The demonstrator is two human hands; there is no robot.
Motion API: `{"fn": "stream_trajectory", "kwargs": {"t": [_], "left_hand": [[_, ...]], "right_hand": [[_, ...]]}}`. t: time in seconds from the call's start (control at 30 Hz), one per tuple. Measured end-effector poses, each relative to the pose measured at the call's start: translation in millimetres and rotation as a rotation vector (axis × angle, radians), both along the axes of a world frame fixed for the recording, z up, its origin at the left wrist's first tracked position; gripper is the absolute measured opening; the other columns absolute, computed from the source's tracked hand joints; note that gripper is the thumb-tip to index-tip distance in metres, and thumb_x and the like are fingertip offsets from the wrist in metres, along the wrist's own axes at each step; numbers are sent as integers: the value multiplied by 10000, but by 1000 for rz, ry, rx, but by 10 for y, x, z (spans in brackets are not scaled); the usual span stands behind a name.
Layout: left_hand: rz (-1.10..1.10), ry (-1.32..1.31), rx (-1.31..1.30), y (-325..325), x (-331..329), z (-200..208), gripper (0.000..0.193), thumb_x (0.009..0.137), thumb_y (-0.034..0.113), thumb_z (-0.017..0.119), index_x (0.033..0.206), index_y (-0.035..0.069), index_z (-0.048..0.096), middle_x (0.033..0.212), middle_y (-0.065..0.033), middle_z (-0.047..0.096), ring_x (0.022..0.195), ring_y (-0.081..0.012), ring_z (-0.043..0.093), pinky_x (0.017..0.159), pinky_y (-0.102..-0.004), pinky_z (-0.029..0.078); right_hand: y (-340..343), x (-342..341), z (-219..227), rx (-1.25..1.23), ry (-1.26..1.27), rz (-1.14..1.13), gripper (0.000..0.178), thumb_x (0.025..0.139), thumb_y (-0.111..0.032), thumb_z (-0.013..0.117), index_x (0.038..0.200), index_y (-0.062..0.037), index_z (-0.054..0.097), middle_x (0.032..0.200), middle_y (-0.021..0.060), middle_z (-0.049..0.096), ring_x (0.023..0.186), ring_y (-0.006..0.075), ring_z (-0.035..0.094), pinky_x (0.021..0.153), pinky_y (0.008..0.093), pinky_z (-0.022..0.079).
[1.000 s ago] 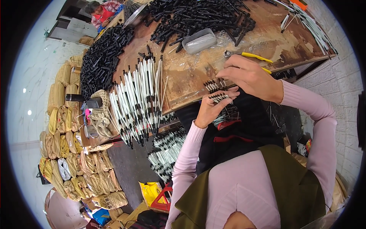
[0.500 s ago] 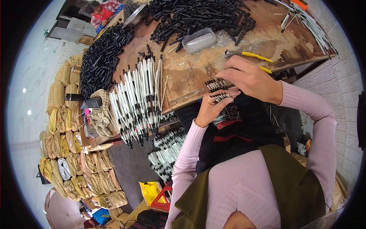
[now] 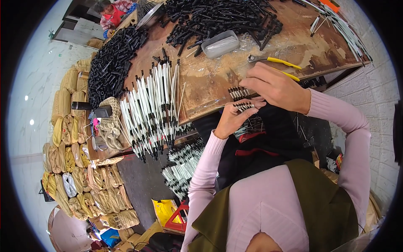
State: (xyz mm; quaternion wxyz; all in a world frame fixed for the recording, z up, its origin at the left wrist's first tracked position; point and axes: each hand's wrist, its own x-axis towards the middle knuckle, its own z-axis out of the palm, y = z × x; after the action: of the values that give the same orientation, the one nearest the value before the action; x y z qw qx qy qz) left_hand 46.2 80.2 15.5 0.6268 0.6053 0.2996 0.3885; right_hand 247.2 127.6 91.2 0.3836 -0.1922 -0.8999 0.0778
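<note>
One bunch of black-tipped sticks (image 3: 244,106) is clamped in the left hand (image 3: 233,119) by the table (image 3: 203,86) edge. The right hand (image 3: 275,87) curls over the tips, can't tell if pinching. Looks like tip work; next move probably wants a steady left grip.

Held sticks (image 3: 238,93): whitish shafts, black tips. Standing rods (image 3: 153,105): white, banded black. Heaped tubes (image 3: 111,69): plain black throughout. Tabletop (image 3: 201,90): brown, blotched darker and paler. Pliers (image 3: 283,63): yellow handles, grey head. Wearer's sleeves (image 3: 339,110): pale pink; vest (image 3: 323,189): olive green. Wrapped packages (image 3: 65,106): mostly tan, one silvery. Wall (image 3: 371,90): white, brick-patterned. Co-worker's sleeve (image 3: 123,5): red-and-white check.
</note>
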Motion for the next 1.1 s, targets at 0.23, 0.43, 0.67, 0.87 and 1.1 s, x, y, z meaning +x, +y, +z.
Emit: {"fn": "stream_trajectory", "kwargs": {"t": [0.23,0.43,0.67,0.87,1.1], "left_hand": [[12,-39,-58,-11,4,-19,192,929,7,606,1101,-46,675,1148,-137,692,1088,-189,635,927,-309,505],[15,-18,46,-12,-15,27,188,932,11,606,1096,-47,676,1167,-143,683,1096,-190,633,938,-315,503],[-22,-84,-58,16,-18,-63,198,936,16,602,1113,-44,669,1179,-124,682,1139,-193,615,963,-319,491],[-33,-75,-17,17,10,-5,194,937,22,604,1105,-34,681,1149,-119,696,1150,-183,603,965,-310,483],[14,-13,-25,-132,48,110,203,935,24,603,1111,-34,686,1189,-127,681,1160,-184,595,971,-302,471]], "right_hand": [[1,-61,-3,-54,81,17,289,854,4,615,1141,-6,586,1048,134,564,950,306,563,841,376,479],[130,-54,-41,82,-65,71,323,852,15,602,1174,8,584,1059,133,560,972,304,558,857,379,473],[97,-34,-62,-100,24,80,299,850,42,589,1139,-22,633,1031,123,555,940,291,565,822,358,481],[40,-13,-49,-233,51,99,334,866,54,585,1185,-41,623,1033,129,548,945,284,572,810,352,476],[252,-142,56,-387,430,125,333,1036,-222,435,1269,-11,544,1120,122,581,993,221,583,910,344,468]]}}
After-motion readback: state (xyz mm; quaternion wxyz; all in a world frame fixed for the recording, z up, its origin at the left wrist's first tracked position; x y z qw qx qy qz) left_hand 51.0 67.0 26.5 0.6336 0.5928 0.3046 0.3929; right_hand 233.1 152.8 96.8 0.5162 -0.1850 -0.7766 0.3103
